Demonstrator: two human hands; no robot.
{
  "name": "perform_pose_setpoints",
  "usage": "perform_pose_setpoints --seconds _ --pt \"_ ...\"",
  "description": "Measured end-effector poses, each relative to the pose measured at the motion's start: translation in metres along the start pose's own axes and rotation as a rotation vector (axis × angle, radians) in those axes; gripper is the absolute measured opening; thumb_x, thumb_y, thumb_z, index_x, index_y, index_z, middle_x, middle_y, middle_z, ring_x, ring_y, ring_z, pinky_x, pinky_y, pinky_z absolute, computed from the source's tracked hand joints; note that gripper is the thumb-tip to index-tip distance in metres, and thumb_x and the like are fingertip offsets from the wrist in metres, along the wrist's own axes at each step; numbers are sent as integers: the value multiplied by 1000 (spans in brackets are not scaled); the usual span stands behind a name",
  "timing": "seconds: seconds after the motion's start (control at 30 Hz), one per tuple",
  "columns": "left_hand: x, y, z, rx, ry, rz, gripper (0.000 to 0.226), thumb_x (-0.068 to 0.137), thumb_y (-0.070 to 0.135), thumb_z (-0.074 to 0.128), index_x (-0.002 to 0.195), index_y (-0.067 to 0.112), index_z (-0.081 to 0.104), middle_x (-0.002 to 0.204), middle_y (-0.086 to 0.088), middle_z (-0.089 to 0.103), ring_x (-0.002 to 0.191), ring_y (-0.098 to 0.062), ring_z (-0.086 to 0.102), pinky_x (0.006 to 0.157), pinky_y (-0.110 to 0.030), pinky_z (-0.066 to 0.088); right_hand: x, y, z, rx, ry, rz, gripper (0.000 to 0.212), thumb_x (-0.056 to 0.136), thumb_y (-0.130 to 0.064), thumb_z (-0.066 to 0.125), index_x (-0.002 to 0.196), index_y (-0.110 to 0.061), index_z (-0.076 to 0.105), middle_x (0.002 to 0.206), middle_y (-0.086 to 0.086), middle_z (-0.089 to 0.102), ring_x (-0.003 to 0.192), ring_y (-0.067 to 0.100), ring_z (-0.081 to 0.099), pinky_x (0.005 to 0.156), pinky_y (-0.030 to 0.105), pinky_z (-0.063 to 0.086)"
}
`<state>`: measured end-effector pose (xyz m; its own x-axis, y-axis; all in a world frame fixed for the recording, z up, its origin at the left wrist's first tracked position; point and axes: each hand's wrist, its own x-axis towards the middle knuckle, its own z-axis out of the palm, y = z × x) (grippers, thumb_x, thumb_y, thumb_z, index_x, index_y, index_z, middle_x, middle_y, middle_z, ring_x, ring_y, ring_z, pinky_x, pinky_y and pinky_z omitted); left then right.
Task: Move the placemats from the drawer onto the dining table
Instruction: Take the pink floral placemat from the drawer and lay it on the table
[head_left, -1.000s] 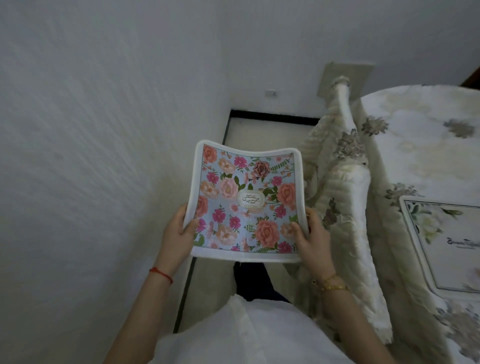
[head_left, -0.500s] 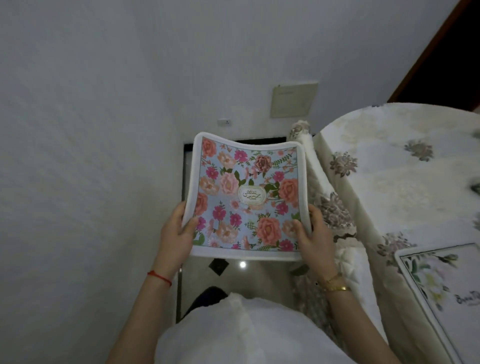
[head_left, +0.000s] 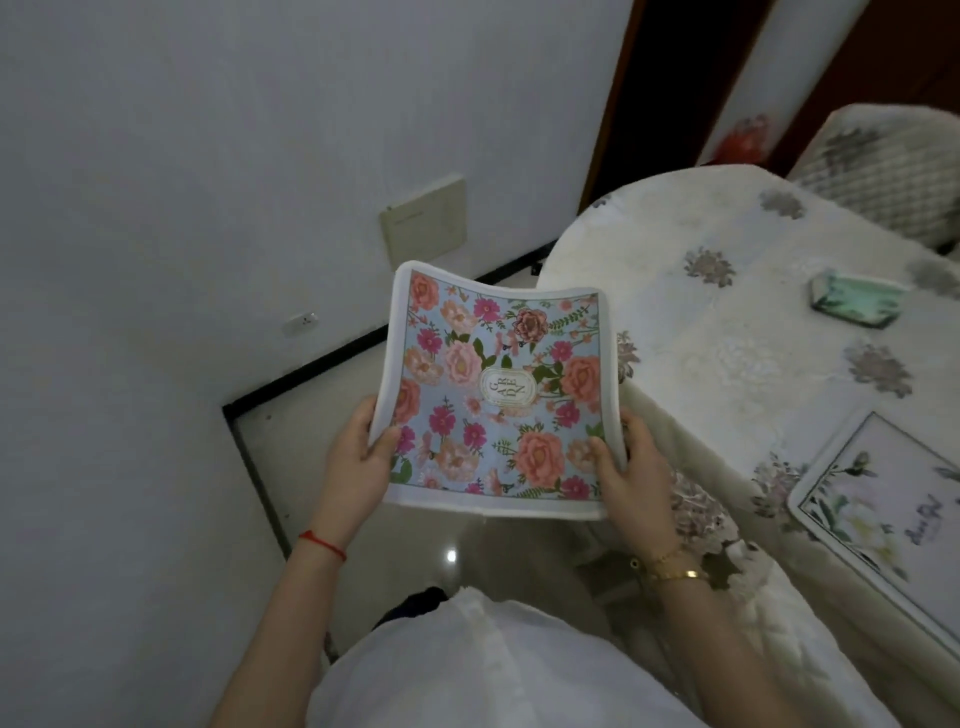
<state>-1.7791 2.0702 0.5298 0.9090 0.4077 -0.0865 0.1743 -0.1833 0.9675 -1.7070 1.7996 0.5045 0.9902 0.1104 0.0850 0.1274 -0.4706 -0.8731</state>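
The table (head_left: 727, 291) fills the right side under a flowery cloth, far end cut off by the frame. A second placemat (head_left: 878, 514) lies on it, half out of shot, script too blurry to read. The floral placemat (head_left: 498, 395) is up in the air beside the table edge, left hand (head_left: 358, 462) and right hand (head_left: 631, 475) pinching its near corners, thumbs on top, fingers hidden underneath.

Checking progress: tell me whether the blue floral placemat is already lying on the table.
No, the blue floral placemat is held in the air by the left hand and right hand, beside the table.
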Motion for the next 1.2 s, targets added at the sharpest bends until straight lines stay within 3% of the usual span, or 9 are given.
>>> perform_pose_setpoints --seconds 0.13,0.43,0.6,0.7,0.77,0.9,1.0,1.1,1.2 --pt "66 9 1 2 -144 8 25 96 14 51 114 31 53 109 1 65 96 -17 68 77 -37 59 23 -10 11 4 150 59 33 94 -11 55 126 -14 48 101 -22 56 91 -19 56 68 3 48" --pt "165 38 71 3 -390 56 27 96 12 51 112 33 53 107 6 66 92 -12 68 75 -31 59 57 10 -10 -68 398 211 31 94 -19 55 124 -20 47 106 -13 63 94 -6 62 75 16 54" --pt "198 53 137 45 -429 104 27 95 10 51 118 25 54 102 9 64 90 -11 66 70 -25 57 76 31 -42 -83 489 275 35 95 -18 55 128 -16 45 103 -16 61 88 -11 60 70 6 49" --pt "213 64 176 79 -500 171 29 95 7 51 109 32 55 101 7 63 89 -12 64 67 -20 53 86 47 -67 -106 535 284 36 94 -18 55 129 -13 45 102 -16 61 90 -15 59 71 3 46" --pt "221 68 202 72 -565 193 31 95 7 50 108 34 56 103 8 63 93 -8 63 73 -20 54 91 59 -82 -130 557 294 37 94 -19 55 129 -11 44 103 -7 64 91 -7 61 72 8 49" --pt "237 71 252 95 -637 203 23 95 5 50 116 14 56 103 5 63 94 -4 62 70 -10 53 103 88 -107 -141 597 355 37 95 -20 55 129 -15 42 106 2 65 92 13 66 76 34 57" --pt "250 66 286 153 -664 191 23 95 7 51 117 13 57 105 2 64 93 -11 63 74 -14 53 113 106 -118 -149 612 418 36 94 -19 56 128 -17 42 108 0 66 92 14 66 78 38 58" --pt "264 56 318 159 -690 142 24 95 11 51 117 15 59 110 -3 66 99 -18 64 81 -29 56 127 122 -127 -170 614 459 31 94 -19 56 123 -15 44 100 -6 65 86 13 67 73 35 59" --pt "275 49 346 187 -696 109 23 95 9 52 116 13 57 108 -4 64 95 -19 63 72 -19 53 141 140 -133 -175 602 514 29 94 -19 55 122 -15 44 95 -10 64 80 9 66 66 22 56"
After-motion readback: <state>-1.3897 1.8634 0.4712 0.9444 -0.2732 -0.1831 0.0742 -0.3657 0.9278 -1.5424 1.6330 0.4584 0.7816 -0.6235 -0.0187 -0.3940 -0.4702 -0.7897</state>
